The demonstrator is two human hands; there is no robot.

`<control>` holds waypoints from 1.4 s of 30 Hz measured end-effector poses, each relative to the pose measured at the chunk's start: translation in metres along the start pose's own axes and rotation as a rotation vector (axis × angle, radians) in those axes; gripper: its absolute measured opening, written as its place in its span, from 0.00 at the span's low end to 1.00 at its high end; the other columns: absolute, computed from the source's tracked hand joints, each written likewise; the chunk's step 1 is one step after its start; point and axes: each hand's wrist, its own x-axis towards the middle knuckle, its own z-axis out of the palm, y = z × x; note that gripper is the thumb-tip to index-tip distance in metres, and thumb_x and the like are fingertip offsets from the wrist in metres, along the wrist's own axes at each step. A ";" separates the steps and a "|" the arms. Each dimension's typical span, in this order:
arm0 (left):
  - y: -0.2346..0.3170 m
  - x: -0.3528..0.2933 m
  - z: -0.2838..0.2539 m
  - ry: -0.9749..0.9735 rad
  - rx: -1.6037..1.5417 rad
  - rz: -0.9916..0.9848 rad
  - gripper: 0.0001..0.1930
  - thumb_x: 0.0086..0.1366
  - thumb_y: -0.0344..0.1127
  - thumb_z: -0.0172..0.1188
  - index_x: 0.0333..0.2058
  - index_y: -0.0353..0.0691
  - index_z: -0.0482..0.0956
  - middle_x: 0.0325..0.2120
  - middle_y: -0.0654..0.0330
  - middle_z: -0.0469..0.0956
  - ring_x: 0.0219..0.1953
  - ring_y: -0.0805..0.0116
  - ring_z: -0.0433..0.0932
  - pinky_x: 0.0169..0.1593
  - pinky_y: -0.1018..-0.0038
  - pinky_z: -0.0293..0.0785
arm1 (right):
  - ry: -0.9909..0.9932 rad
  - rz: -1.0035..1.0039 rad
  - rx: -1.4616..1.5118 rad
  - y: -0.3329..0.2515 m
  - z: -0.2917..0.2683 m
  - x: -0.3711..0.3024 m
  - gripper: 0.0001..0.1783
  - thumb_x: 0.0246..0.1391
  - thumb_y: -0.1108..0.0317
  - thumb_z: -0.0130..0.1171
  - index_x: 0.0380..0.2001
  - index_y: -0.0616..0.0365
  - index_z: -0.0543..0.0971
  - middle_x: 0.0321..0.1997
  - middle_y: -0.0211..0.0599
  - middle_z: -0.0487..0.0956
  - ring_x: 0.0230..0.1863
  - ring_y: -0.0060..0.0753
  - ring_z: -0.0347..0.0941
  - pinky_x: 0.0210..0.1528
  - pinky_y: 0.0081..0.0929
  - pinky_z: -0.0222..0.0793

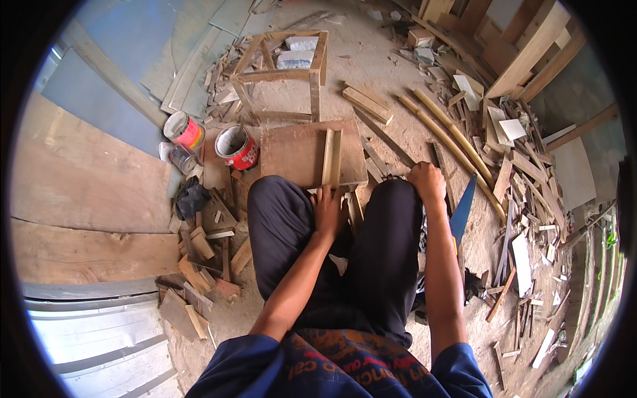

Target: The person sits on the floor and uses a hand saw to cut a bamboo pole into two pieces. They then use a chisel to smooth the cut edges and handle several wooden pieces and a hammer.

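My trousers [282,215]: matt cloth; my shirt [242,363], cloth too. Centre frame, my wooden channel [328,159]: bare, smooth-looking. Counter [292,151] under it: dull, scuffed wood. Saw [386,138] right of it: dull metal blade. Paint can [245,158], left of centre: glossy outside, crusted rim. Bag [192,198], left of frame: crinkled plastic, slight sheen. Bamboo poles [447,136], upper right: smooth. Floor [358,63]: rough, dusty, matt. Lower-left panel [99,338]: ridged, shiny, metallic-looking.

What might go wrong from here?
The wooden strip might slip or swivel: only the left hand is at its near end, and the right hand is off it.
The open red can beside the brown worktop might tip if bumped.
Wood scraps litter the floor, so a foot might catch.
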 end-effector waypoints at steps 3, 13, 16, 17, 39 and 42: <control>0.001 0.000 -0.010 0.085 -0.054 0.064 0.16 0.55 0.34 0.66 0.43 0.44 0.78 0.49 0.55 0.70 0.55 0.52 0.67 0.57 0.53 0.60 | 0.016 -0.003 0.022 0.017 -0.013 -0.004 0.19 0.50 0.54 0.61 0.38 0.57 0.84 0.39 0.56 0.83 0.43 0.59 0.81 0.50 0.51 0.76; 0.038 -0.026 0.005 -0.410 -0.608 -0.096 0.12 0.58 0.30 0.64 0.41 0.39 0.76 0.39 0.50 0.78 0.44 0.46 0.78 0.46 0.59 0.74 | 0.162 0.038 -0.062 0.056 -0.090 -0.015 0.28 0.42 0.49 0.74 0.40 0.60 0.81 0.37 0.52 0.82 0.43 0.57 0.79 0.43 0.49 0.74; 0.023 -0.028 0.039 -0.632 -0.358 0.288 0.31 0.53 0.40 0.72 0.55 0.44 0.72 0.55 0.53 0.74 0.61 0.53 0.70 0.61 0.57 0.65 | 0.246 -0.035 -0.027 0.056 -0.097 -0.019 0.26 0.42 0.51 0.74 0.38 0.60 0.81 0.39 0.52 0.82 0.43 0.56 0.79 0.42 0.47 0.73; 0.022 -0.026 0.046 -0.721 -0.308 0.391 0.35 0.52 0.42 0.74 0.59 0.45 0.71 0.58 0.54 0.73 0.65 0.55 0.67 0.65 0.57 0.62 | 0.241 -0.040 -0.021 0.060 -0.096 -0.020 0.26 0.42 0.52 0.74 0.38 0.59 0.81 0.39 0.52 0.82 0.43 0.56 0.79 0.42 0.47 0.73; 0.102 0.121 -0.057 0.053 -0.749 -0.119 0.30 0.61 0.55 0.69 0.45 0.31 0.74 0.37 0.50 0.80 0.38 0.61 0.80 0.42 0.65 0.77 | 0.084 0.195 -0.099 0.142 -0.086 -0.052 0.14 0.49 0.58 0.61 0.30 0.59 0.83 0.33 0.53 0.83 0.37 0.58 0.81 0.41 0.50 0.78; 0.049 0.159 -0.044 0.127 -0.487 -0.206 0.29 0.59 0.56 0.69 0.40 0.31 0.76 0.33 0.47 0.81 0.37 0.56 0.81 0.42 0.62 0.77 | 0.095 0.051 -0.144 0.135 -0.083 -0.048 0.13 0.51 0.59 0.59 0.29 0.58 0.83 0.32 0.51 0.83 0.36 0.58 0.82 0.39 0.49 0.79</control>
